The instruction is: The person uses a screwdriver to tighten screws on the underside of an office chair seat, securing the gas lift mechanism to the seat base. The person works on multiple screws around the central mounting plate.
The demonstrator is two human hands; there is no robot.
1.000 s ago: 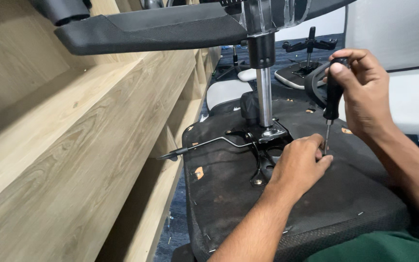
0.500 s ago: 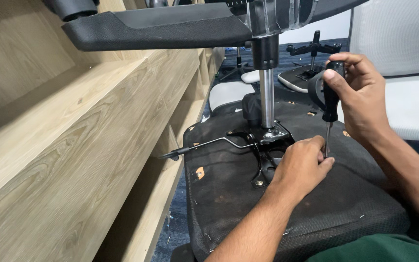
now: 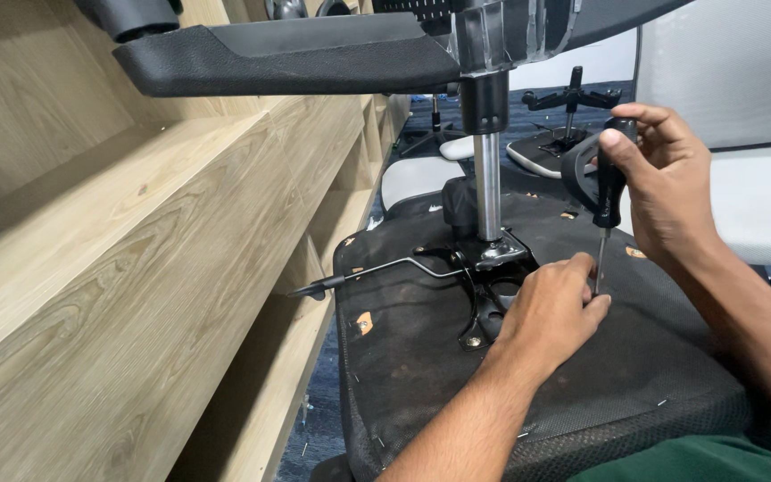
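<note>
The upturned chair seat [image 3: 582,393] lies underside up, its black mechanism plate [image 3: 484,295] and chrome column [image 3: 488,192] at the middle, beside a wooden shelf unit [image 3: 136,268] on the left. The right hand [image 3: 662,187] is closed around a black-handled screwdriver [image 3: 607,201] held upright. The left hand [image 3: 551,312] pinches around its tip at the seat, seemingly steadying a screw that cannot be seen. This looks like screw-driving; next it needs firm downward pressure and turning.

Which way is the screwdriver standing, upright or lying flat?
Upright. The right hand grips the screwdriver handle on top, shaft pointing down beside the left hand on the chair seat.
</note>
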